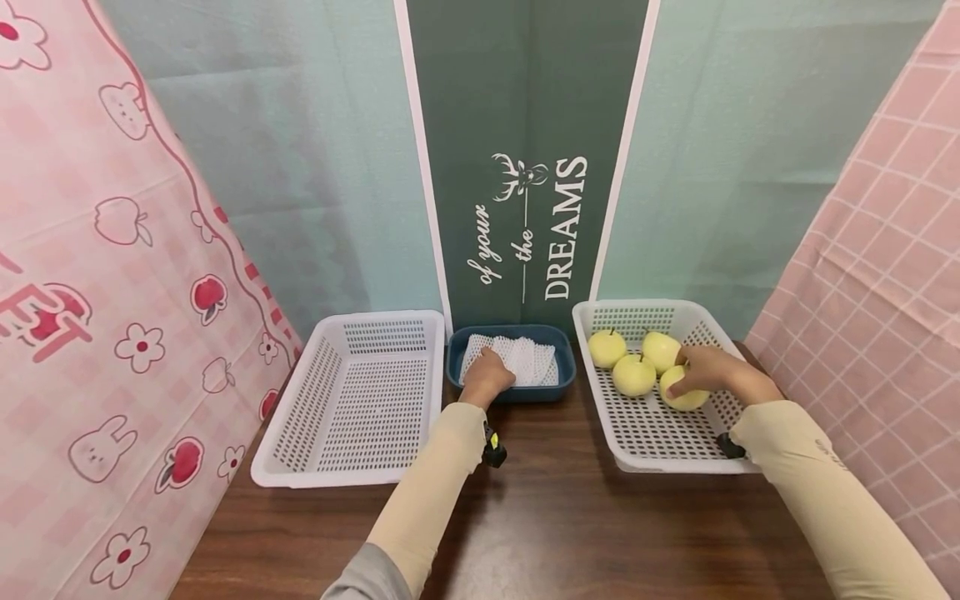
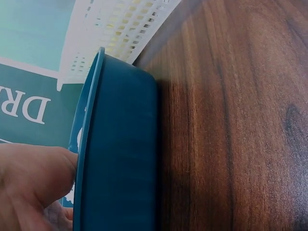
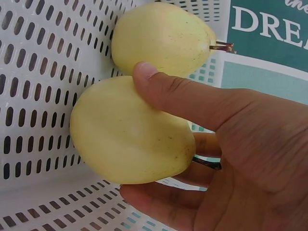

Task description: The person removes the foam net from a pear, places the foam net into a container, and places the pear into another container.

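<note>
My right hand (image 1: 705,371) grips a pale yellow pear (image 3: 130,132) in the right white basket (image 1: 622,446). Its thumb lies over the top of the pear and its fingers curl beneath, near the dark stem. Another pear (image 3: 161,38) sits just behind it, among several in that basket. My left hand (image 1: 487,379) reaches into a small blue basin (image 1: 532,393), onto white foam fruit nets (image 1: 525,358). In the left wrist view its thumb is at the basin's rim; the fingertips are hidden, so I cannot tell whether they pinch a net.
A second white slotted basket (image 1: 375,408) with nothing in it stands left of the blue basin. All three containers stand in a row on a dark wooden table (image 1: 555,517). Cloth hangings (image 1: 352,167) rise behind them and along both sides.
</note>
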Demonstrator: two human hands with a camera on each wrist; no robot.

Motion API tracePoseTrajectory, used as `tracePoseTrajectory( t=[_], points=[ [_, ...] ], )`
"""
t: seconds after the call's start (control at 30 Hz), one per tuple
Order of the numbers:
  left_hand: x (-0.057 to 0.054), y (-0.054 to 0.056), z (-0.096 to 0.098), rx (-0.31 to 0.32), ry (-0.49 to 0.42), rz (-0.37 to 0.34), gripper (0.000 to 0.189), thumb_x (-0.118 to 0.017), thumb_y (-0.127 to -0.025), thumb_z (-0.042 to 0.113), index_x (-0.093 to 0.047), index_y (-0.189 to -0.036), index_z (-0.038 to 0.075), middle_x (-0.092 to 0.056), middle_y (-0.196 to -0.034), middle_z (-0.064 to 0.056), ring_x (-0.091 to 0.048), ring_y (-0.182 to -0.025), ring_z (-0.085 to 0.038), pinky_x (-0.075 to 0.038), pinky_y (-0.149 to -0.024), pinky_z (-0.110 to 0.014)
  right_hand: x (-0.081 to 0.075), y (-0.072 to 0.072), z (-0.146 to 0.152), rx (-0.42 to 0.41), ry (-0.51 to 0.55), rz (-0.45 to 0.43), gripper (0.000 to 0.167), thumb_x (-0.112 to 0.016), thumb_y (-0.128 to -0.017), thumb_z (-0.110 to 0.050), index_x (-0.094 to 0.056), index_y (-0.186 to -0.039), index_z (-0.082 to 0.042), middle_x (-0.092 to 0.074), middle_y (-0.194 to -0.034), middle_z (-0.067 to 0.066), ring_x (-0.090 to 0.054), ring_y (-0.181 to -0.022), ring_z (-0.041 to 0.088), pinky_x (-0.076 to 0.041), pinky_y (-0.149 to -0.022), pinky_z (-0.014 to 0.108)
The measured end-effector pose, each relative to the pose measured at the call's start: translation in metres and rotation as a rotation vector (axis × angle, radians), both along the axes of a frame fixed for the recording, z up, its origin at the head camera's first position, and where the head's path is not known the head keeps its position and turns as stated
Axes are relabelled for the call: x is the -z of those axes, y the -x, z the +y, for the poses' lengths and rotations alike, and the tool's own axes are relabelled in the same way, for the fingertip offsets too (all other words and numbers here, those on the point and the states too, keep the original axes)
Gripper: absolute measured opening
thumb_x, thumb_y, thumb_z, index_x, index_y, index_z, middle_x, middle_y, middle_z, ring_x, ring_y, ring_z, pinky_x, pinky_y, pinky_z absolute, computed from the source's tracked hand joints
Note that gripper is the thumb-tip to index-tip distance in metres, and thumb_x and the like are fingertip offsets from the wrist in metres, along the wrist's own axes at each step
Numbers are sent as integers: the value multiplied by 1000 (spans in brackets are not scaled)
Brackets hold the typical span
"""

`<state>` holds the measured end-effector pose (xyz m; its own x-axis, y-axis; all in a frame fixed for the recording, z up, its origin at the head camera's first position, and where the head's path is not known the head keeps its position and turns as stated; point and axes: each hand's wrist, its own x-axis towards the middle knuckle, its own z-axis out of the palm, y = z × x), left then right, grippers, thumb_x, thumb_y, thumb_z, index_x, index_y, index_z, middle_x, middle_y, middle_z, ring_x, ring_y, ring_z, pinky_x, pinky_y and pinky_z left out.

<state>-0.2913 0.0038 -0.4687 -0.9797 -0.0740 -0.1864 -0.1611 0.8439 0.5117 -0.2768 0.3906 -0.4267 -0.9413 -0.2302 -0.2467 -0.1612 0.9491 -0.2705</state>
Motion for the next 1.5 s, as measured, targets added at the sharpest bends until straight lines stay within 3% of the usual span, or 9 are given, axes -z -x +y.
tracePoseTrajectory(
  t=[0.43, 0.73, 1.0, 1.5],
  points=[
    [0, -1, -3, -5, 26, 43, 76, -72, -95, 25, -40, -156, -8, -67, -138, -24, -69, -120, -35, -56, -105, -49, 0, -2, -5, 33, 3, 6, 84, -87, -85, -41, -54, -128, 23, -63, -121, 40, -64, -107, 51, -54, -89, 61],
    [-1, -2, -4, -9, 20, 51, 68, -71, -96, 25, -44, -151, -6, -67, -134, -24, -69, -117, -35, -58, -100, -50, -1, 0, -4, 16, 7, 25, 83, -81, -91, -46, -54, -128, 23, -63, -122, 42, -65, -107, 51, -54, -88, 61],
    [-2, 1, -2, 15, 79, 76, 74, -71, -98, 27, -38, -157, -5, -55, -147, -26, -66, -122, -37, -57, -102, -51, -12, -5, -14, 8, 28, 90, 79, -75, -97, -43, -52, -131, 25, -59, -129, 46, -60, -117, 62, -52, -93, 66],
    [-24, -2, -5, 49, 91, 125, 75, -68, -101, 28, -35, -159, -7, -44, -155, -28, -58, -134, -42, -52, -111, -51, -26, -14, -45, 20, 60, 195, 68, -70, -101, -40, -58, -135, 18, -60, -136, 40, -58, -125, 60, -48, -101, 70]
  ],
)
